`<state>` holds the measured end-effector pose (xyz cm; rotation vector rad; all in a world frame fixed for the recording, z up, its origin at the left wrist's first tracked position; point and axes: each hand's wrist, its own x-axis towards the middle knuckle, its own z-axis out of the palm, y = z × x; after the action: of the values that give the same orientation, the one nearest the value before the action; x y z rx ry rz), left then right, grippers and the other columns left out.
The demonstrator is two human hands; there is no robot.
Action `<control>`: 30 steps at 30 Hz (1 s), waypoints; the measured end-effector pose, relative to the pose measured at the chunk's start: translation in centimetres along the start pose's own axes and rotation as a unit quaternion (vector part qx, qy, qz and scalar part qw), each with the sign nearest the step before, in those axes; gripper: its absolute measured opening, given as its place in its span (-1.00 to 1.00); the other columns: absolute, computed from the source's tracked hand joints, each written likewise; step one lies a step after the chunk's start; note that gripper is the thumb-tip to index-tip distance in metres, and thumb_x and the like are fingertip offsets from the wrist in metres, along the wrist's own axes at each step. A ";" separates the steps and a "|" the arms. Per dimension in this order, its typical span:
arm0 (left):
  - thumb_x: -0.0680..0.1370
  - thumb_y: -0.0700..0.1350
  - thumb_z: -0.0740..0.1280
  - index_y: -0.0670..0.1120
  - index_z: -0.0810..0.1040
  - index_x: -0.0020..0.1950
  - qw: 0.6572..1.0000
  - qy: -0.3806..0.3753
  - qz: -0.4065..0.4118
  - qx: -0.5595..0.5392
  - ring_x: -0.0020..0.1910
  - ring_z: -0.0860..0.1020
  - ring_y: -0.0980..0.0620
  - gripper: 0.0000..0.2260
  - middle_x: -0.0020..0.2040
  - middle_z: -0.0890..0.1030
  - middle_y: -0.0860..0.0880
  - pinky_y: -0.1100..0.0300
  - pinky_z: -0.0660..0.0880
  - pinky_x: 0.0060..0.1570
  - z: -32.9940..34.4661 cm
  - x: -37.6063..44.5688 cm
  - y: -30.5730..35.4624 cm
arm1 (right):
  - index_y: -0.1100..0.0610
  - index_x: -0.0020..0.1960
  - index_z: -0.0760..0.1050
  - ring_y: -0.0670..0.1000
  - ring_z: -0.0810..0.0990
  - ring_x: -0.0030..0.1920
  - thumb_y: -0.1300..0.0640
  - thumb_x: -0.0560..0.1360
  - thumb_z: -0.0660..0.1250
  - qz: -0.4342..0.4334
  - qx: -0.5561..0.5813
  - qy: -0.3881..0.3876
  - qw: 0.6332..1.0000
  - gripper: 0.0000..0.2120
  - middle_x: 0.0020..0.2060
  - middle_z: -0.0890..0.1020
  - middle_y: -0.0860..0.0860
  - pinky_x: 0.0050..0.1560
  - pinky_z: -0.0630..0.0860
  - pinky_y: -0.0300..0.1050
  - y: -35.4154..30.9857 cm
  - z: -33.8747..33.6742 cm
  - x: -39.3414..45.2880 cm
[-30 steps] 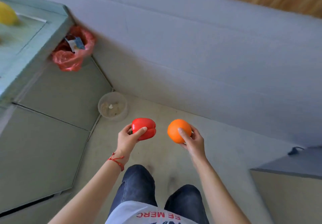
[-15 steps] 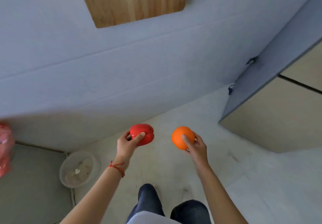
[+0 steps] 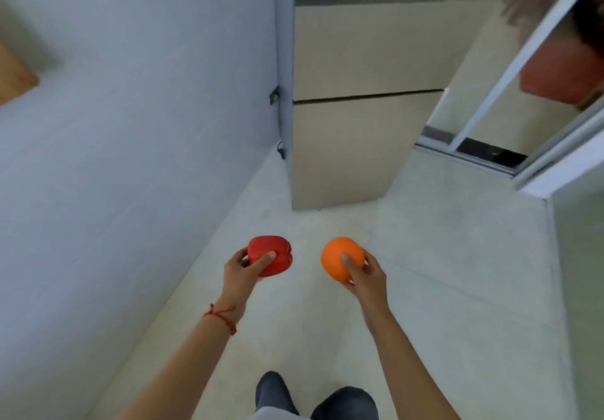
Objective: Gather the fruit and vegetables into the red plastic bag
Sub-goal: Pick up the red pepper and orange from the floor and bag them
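The left hand [image 3: 240, 272] (a red string at its wrist) curls its fingers round a glossy red bell pepper [image 3: 272, 255]. Just right of the pepper, the right hand [image 3: 367, 276] grips a round orange fruit [image 3: 340, 258]. Beyond the pepper stands a beige drawer cabinet [image 3: 353, 145].

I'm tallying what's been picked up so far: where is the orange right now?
In the head view, the orange is held in the right hand, low and centre-right above the pale floor, beside the red pepper in the left hand.

A blurred reddish shape [image 3: 559, 76] behind the sliding frame [image 3: 510, 70] is unidentifiable, cut off at right
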<state>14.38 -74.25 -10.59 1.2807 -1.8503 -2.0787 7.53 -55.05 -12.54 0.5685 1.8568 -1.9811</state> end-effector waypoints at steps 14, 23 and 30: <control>0.39 -0.16 0.45 -0.23 0.41 0.27 0.957 -0.254 0.035 0.135 0.08 0.53 -0.13 -0.51 0.12 0.52 -0.17 0.04 0.53 0.04 26.2 -7.5 -1.7 | 0.14 0.27 0.42 0.13 0.50 0.13 0.14 0.39 0.45 -0.023 0.126 0.243 0.962 -0.53 0.17 0.44 0.12 -0.06 0.57 0.00 -1.3 -25.8 -1.4; 0.40 -0.13 0.44 -0.20 0.38 0.31 0.921 -0.341 0.033 0.186 0.14 0.50 -0.15 -0.47 0.16 0.49 -0.14 0.01 0.52 0.10 35.9 -9.3 -2.2 | 0.12 0.28 0.41 0.10 0.50 0.09 0.12 0.42 0.42 -0.022 0.156 0.317 0.935 -0.54 0.13 0.45 0.10 -0.03 0.57 -0.04 -2.3 -33.6 -1.0; 0.41 -0.16 0.44 -0.21 0.39 0.29 0.920 -0.347 0.023 0.180 0.09 0.52 -0.12 -0.51 0.13 0.51 -0.15 0.08 0.52 0.01 42.3 -5.4 -0.4 | 0.09 0.29 0.40 0.12 0.48 0.14 0.08 0.41 0.42 -0.017 0.137 0.314 0.939 -0.52 0.19 0.43 0.09 -0.06 0.57 -0.06 -5.4 -35.1 5.6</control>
<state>-7.86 -37.89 -11.38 0.5303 -2.6009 -2.4496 1.45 -19.59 -12.71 1.3970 1.9233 -2.2744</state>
